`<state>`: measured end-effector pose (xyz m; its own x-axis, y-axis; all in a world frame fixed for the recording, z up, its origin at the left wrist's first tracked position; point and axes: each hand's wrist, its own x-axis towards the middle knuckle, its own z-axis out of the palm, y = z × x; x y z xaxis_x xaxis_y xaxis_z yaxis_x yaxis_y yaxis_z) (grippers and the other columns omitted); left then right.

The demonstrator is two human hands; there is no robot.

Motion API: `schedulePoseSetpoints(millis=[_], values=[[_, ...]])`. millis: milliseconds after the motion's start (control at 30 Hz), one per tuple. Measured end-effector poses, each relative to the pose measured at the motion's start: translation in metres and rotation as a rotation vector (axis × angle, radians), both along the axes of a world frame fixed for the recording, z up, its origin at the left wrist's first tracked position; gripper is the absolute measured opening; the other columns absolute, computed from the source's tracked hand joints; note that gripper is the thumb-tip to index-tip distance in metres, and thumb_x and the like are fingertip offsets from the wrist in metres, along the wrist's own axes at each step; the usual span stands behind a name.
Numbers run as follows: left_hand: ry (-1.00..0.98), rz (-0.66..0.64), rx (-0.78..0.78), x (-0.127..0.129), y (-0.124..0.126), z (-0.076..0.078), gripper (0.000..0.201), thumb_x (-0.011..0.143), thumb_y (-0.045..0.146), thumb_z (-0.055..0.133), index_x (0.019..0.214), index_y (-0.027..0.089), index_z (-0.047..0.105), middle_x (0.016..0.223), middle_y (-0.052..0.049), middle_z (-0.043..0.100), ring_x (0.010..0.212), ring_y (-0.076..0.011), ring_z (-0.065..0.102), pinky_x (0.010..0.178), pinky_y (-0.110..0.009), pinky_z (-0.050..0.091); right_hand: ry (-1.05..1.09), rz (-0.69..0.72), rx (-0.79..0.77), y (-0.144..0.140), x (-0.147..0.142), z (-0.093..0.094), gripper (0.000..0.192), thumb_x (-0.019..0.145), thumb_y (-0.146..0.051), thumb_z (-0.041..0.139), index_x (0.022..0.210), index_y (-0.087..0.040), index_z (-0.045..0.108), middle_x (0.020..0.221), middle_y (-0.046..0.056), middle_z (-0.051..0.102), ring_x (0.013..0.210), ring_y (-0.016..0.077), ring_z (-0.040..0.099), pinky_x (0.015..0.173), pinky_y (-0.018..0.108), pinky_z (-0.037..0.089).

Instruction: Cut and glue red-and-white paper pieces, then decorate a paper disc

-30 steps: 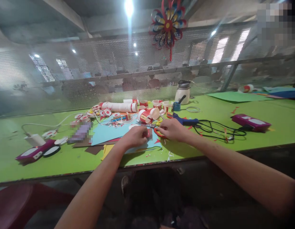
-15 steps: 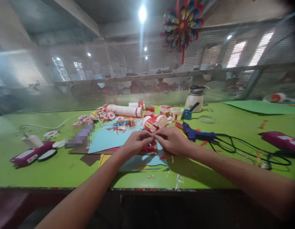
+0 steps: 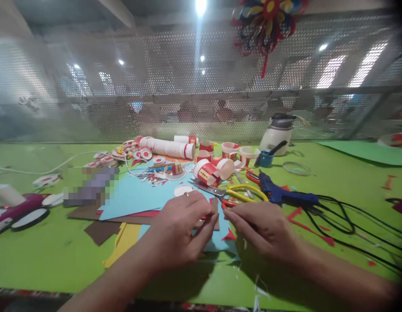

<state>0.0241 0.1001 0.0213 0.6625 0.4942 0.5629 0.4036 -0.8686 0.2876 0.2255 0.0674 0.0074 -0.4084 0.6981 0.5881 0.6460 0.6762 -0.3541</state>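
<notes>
My left hand [image 3: 184,229] is pinched closed over the paper sheets, its fingertips hiding whatever is between them. My right hand [image 3: 269,227] sits just to the right, thumb and forefinger pinched beside a small red piece [image 3: 224,206]; I cannot tell if it is gripped. A narrow gap separates the fingertips. Just beyond them lie scissors with yellow handles [image 3: 246,189], blades pointing left. Cut red-and-white paper cups [image 3: 207,171] lie behind the scissors. Under and beside my left hand are a light blue sheet [image 3: 132,190] and brown card [image 3: 99,232].
A blue glue gun [image 3: 285,195] with black cable lies at right, near a blue pot [image 3: 265,159] and a white jug [image 3: 276,136]. A long white roll [image 3: 166,147] and round cup bases [image 3: 106,160] lie at back left. A purple power strip [image 3: 21,210] is far left.
The view has tilted down and come closer to the table. My hands have drawn slightly apart, and the yellow-handled scissors and a white disc now show beyond them.
</notes>
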Motion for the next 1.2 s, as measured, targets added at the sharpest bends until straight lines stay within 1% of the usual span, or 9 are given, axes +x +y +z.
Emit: schedulePoseSetpoints(millis=[133, 233, 400, 600, 733, 833, 933, 1000, 1200], values=[[0.263, 0.026, 0.033, 0.005, 0.004, -0.005, 0.016, 0.088, 0.026, 0.044, 0.076, 0.020, 0.053, 0.074, -0.004, 0.060, 0.070, -0.0172, 0.053, 0.061, -0.029, 0.037, -0.145, -0.029, -0.043, 0.006, -0.004, -0.012, 0.036, 0.097, -0.028, 0.038, 0.066, -0.019, 0.054, 0.057, 0.000, 0.055, 0.051, 0.0118, 0.047, 0.054, 0.024, 0.035], [0.330, 0.045, 0.071, 0.009, 0.009, -0.012, 0.016, 0.087, 0.024, 0.044, 0.078, 0.018, 0.056, 0.077, -0.005, 0.063, 0.070, -0.0170, 0.054, 0.061, -0.029, 0.036, -0.226, -0.107, 0.060, 0.009, -0.006, -0.019, 0.027, 0.095, -0.024, 0.040, 0.080, -0.017, 0.061, 0.074, 0.006, 0.065, 0.068, 0.0166, 0.056, 0.064, 0.027, 0.038], [0.282, 0.112, 0.090, 0.008, 0.020, -0.024, 0.014, 0.079, 0.023, 0.051, 0.070, 0.016, 0.058, 0.069, -0.006, 0.062, 0.065, -0.0176, 0.053, 0.058, -0.028, 0.034, -0.403, -0.231, 0.247, 0.009, -0.012, -0.025, 0.020, 0.089, -0.022, 0.047, 0.082, -0.016, 0.065, 0.076, 0.009, 0.065, 0.072, 0.0205, 0.056, 0.063, 0.030, 0.034], [0.164, 0.127, 0.075, 0.001, 0.028, -0.023, 0.007, 0.072, 0.015, 0.055, 0.069, 0.016, 0.061, 0.068, -0.002, 0.063, 0.062, -0.0126, 0.054, 0.059, -0.023, 0.039, -0.265, -0.310, 0.267, 0.015, -0.003, -0.023, 0.021, 0.089, -0.020, 0.049, 0.078, -0.016, 0.066, 0.074, 0.008, 0.067, 0.069, 0.0192, 0.058, 0.063, 0.028, 0.037], [0.022, 0.271, 0.079, -0.010, 0.038, -0.016, 0.015, 0.079, 0.014, 0.047, 0.073, 0.015, 0.060, 0.074, -0.006, 0.063, 0.069, -0.0145, 0.055, 0.066, -0.025, 0.040, -0.155, -0.374, 0.232, 0.022, 0.011, -0.018, 0.032, 0.093, -0.028, 0.043, 0.075, -0.015, 0.065, 0.073, 0.009, 0.066, 0.066, 0.0182, 0.057, 0.062, 0.028, 0.039], [-0.041, 0.370, 0.079, -0.020, 0.047, -0.014, 0.014, 0.080, 0.016, 0.047, 0.077, 0.014, 0.060, 0.079, -0.008, 0.064, 0.073, -0.0168, 0.055, 0.070, -0.029, 0.040, -0.133, -0.293, 0.141, 0.022, 0.019, -0.011, 0.032, 0.088, -0.037, 0.053, 0.067, -0.016, 0.063, 0.063, 0.004, 0.059, 0.059, 0.0164, 0.052, 0.057, 0.028, 0.038], [-0.054, 0.429, 0.134, -0.026, 0.052, -0.014, 0.014, 0.081, 0.020, 0.049, 0.074, 0.015, 0.060, 0.076, -0.006, 0.064, 0.070, -0.0162, 0.055, 0.067, -0.028, 0.039, -0.244, -0.023, 0.041, 0.016, 0.022, -0.001, 0.022, 0.079, -0.037, 0.067, 0.072, -0.016, 0.067, 0.080, 0.008, 0.061, 0.080, 0.0199, 0.055, 0.070, 0.029, 0.042], [-0.023, 0.428, 0.129, -0.026, 0.053, -0.015, 0.016, 0.082, 0.023, 0.049, 0.073, 0.015, 0.061, 0.073, -0.005, 0.064, 0.068, -0.0155, 0.055, 0.065, -0.028, 0.039, -0.365, 0.066, 0.030, 0.011, 0.020, 0.004, 0.024, 0.077, -0.041, 0.068, 0.078, -0.017, 0.068, 0.084, 0.008, 0.060, 0.086, 0.0218, 0.052, 0.076, 0.032, 0.041], [0.066, 0.319, 0.020, -0.022, 0.052, -0.018, 0.015, 0.080, 0.025, 0.053, 0.076, 0.015, 0.063, 0.076, -0.004, 0.064, 0.070, -0.0149, 0.056, 0.067, -0.027, 0.042, -0.551, -0.031, 0.082, 0.012, 0.004, -0.004, 0.013, 0.084, -0.024, 0.058, 0.080, -0.017, 0.069, 0.084, 0.009, 0.060, 0.081, 0.0216, 0.047, 0.070, 0.032, 0.037]])
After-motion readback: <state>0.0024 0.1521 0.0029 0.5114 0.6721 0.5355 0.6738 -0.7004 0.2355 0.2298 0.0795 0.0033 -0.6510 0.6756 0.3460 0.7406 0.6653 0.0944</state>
